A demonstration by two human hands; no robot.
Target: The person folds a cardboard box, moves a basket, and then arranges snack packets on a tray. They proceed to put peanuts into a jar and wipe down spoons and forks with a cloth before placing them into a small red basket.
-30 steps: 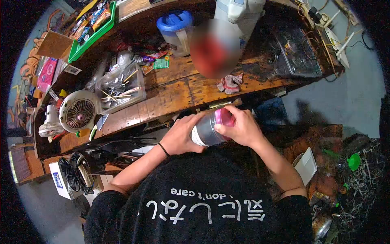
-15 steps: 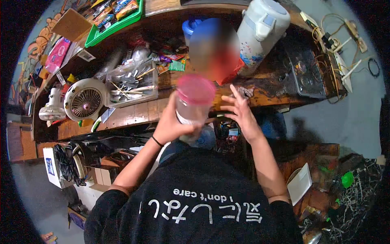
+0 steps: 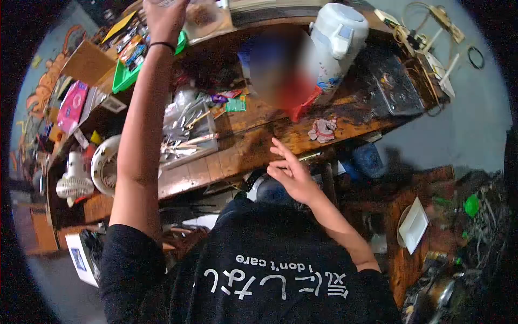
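My left hand (image 3: 163, 24) is stretched far up to the top edge of the view, beyond the green tray. A sliver of a clear jar (image 3: 163, 2) shows at its fingers; the rest of the jar and the fingertips are cut off by the frame. Nearer my body, my right hand (image 3: 294, 175) hovers at the counter's front edge, fingers apart with nothing in them. A crumpled pinkish cloth (image 3: 322, 130) lies on the wooden counter (image 3: 237, 154) just beyond it.
A white thermos dispenser (image 3: 340, 43) stands at the back, beside a blurred patch and a red packet (image 3: 305, 105). A cutlery box (image 3: 186, 135) and small fans (image 3: 74, 181) are at left. A dark clear-lidded tray (image 3: 399, 92) is at right, near cables.
My left hand has swung up and left from the middle to the top edge, taking the pink-lidded jar with it. My right hand has drawn back slightly leftward, uncovering the cloth.
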